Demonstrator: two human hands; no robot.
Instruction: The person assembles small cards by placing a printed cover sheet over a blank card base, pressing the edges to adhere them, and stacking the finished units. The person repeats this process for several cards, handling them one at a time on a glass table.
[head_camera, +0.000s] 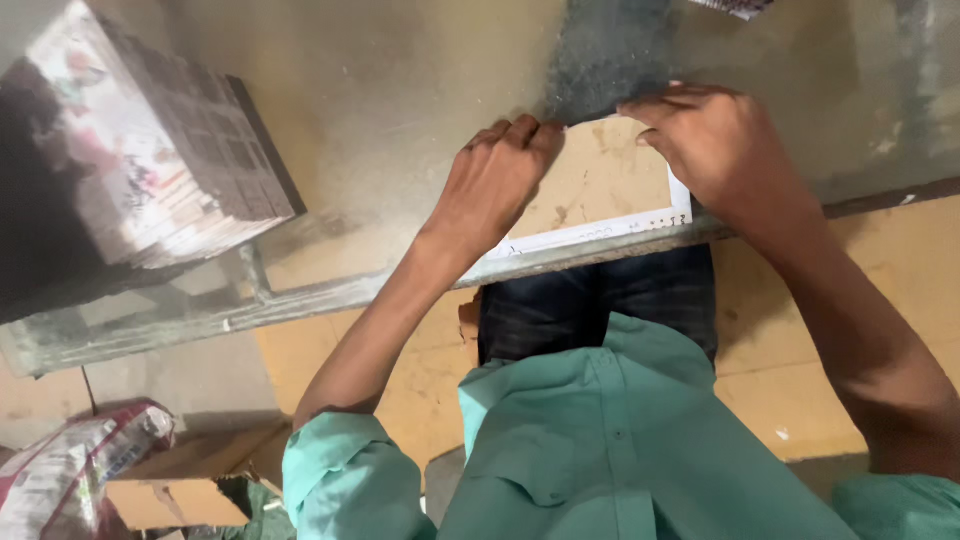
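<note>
A tan sheet (600, 190) with a white strip along its near edge lies flat on the table, close to the metal table edge (300, 297). Just beyond it is a dark grey rough-looking sheet (606, 55). My left hand (497, 175) has its fingers curled and pinched on the tan sheet's far left corner. My right hand (715, 150) grips the far right corner, where the tan sheet meets the dark one. My fingertips are hidden under my knuckles. My green shirt and dark trousers show below the table edge.
A tall stack of printed flat packs (150, 150) stands on the table at the left. Below the table, at lower left, are an open cardboard box (180, 492) and a crumpled printed bag (70, 470). The floor is yellowish.
</note>
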